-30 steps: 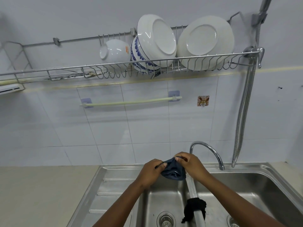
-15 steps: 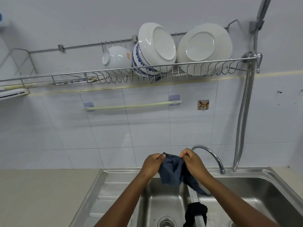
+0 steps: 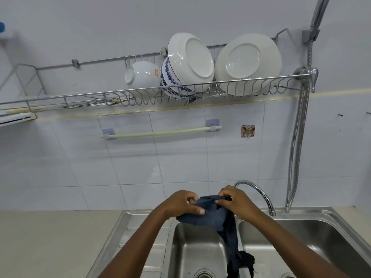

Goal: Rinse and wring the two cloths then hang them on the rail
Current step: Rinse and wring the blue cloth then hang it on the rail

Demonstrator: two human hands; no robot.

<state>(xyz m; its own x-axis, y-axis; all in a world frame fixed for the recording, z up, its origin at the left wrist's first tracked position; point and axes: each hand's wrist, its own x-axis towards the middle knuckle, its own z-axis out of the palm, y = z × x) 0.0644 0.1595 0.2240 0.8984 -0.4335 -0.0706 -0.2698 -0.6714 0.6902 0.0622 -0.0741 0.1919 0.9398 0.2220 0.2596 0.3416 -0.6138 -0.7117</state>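
Cloth (image 3: 208, 214), head view: blue, limp and likely wet-heavy, pinched at its top edge by your left hand (image 3: 180, 203) and right hand (image 3: 233, 201) above the sink (image 3: 301, 233); grip corners (black cloth (image 3: 247, 259) waits on the divider), rail (image 3: 160, 134) is bare.

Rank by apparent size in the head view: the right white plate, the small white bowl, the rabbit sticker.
1. Right white plate, largest.
2. Small white bowl.
3. Rabbit sticker, smallest.
All sit at the wall, so nearness hardly skews this.
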